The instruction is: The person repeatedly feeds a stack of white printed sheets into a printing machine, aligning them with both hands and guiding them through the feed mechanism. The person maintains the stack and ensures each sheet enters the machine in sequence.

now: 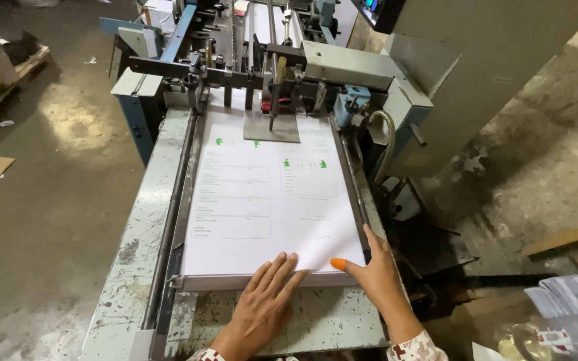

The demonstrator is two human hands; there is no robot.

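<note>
I've got both hands at the near edge of the paper stack (262, 207). My left hand (262, 304) lies flat, fingers spread on the top sheet at the near edge, gripping nothing. My right hand (376, 271) is open against the stack's near right corner, thumb with an orange cap on the top sheet. The stack sits on the feeder table (135, 254), its far end under a grey plate (272, 127). It's white, with faint form boxes and small green marks.
</note>
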